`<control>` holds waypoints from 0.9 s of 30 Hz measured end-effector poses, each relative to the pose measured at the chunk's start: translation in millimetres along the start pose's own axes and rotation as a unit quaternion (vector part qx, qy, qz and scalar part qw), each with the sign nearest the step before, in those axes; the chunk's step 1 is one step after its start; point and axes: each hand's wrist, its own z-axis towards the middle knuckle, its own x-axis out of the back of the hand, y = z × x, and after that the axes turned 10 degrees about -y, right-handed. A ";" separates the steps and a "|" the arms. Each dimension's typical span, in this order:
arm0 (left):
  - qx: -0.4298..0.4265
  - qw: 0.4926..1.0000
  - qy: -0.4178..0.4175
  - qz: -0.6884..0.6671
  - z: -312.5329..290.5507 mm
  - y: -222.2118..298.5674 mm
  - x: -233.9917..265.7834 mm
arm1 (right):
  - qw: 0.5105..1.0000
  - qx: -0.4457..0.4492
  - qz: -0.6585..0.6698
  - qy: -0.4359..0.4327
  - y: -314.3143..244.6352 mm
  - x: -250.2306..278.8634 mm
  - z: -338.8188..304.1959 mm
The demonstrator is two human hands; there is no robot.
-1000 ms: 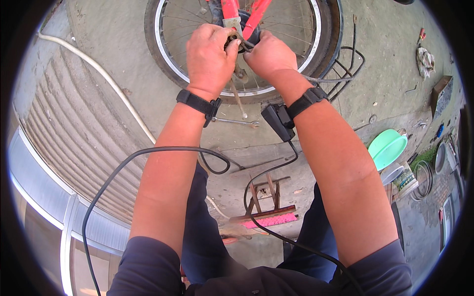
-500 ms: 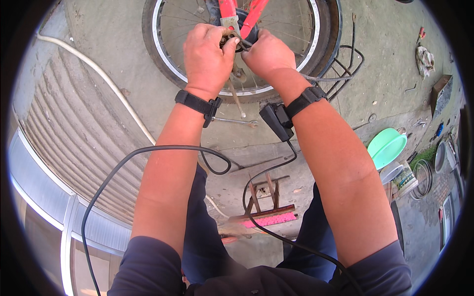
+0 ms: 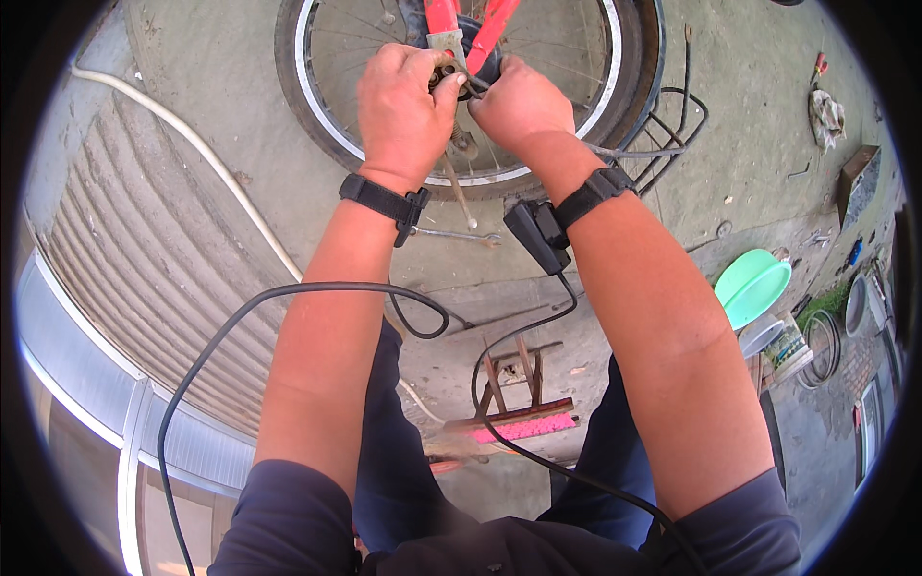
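Observation:
A wheel (image 3: 320, 123) with a silver rim and dark tyre lies beneath my hands, with the red frame tubes (image 3: 492, 36) and a grey metal bracket (image 3: 446, 42) over its hub. My left hand (image 3: 408, 110) is closed, thumb and fingers pinching a small dark metal part (image 3: 444, 75) with round knobs just below the bracket. Close beside it, my right hand (image 3: 523, 108) is closed round the end of a dark cable-like piece (image 3: 474, 84) that reaches toward the left thumb. Fingers hide most of both pieces. Below the hands, a rusty rod (image 3: 458, 194) points toward me.
A wrench (image 3: 451, 234) lies on the ground near my left wrist. Right of the wheel is a black wire rack (image 3: 672, 144). A small wooden stool (image 3: 519, 413) with pink padding stands between my legs. Green basins (image 3: 752, 288) sit at the right, a pale hose (image 3: 192, 139) at the left.
Only a very slight shift of my left fingers at the metal part shows. Both hands keep their place and their grip.

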 end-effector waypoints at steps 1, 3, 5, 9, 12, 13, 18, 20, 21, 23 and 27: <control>-0.005 1.000 -0.003 -0.009 -0.3 -0.5 0.0 | 1.000 0.000 0.003 0.003 0.4 -0.9 0.6; -0.019 1.000 -0.004 -0.012 -0.2 -2.0 0.2 | 1.000 0.003 0.012 0.014 1.2 -2.6 1.9; -0.028 0.999 -0.008 -0.016 0.3 -3.0 0.5 | 1.000 0.005 0.013 0.014 1.7 -3.2 2.9; -0.025 0.999 -0.010 -0.026 0.3 -1.1 1.7 | 1.000 0.001 0.013 0.010 1.1 -1.7 1.4; 0.010 1.000 0.003 -0.017 0.2 2.2 1.7 | 1.000 0.004 0.005 0.001 0.0 0.8 -1.0; 0.022 1.000 0.011 -0.011 -0.1 2.8 2.0 | 1.000 0.001 0.002 -0.003 -0.6 1.1 -1.5; -0.011 1.000 -0.012 0.012 2.0 0.3 3.0 | 1.000 0.001 -0.001 -0.003 -1.4 1.9 -2.0; -0.039 0.999 -0.008 0.016 3.3 -1.4 3.0 | 1.000 0.001 0.002 -0.005 -1.4 1.7 -1.9; -0.049 0.999 -0.005 0.020 3.7 -2.0 3.1 | 1.000 0.000 0.003 -0.006 -1.3 1.7 -1.9; -0.057 0.998 -0.005 0.027 3.8 -2.4 3.4 | 1.000 -0.001 0.003 -0.007 -1.3 1.5 -1.9; -0.019 0.999 -0.012 0.033 0.6 -0.1 3.6 | 1.000 -0.001 0.000 -0.006 -1.2 1.1 -1.6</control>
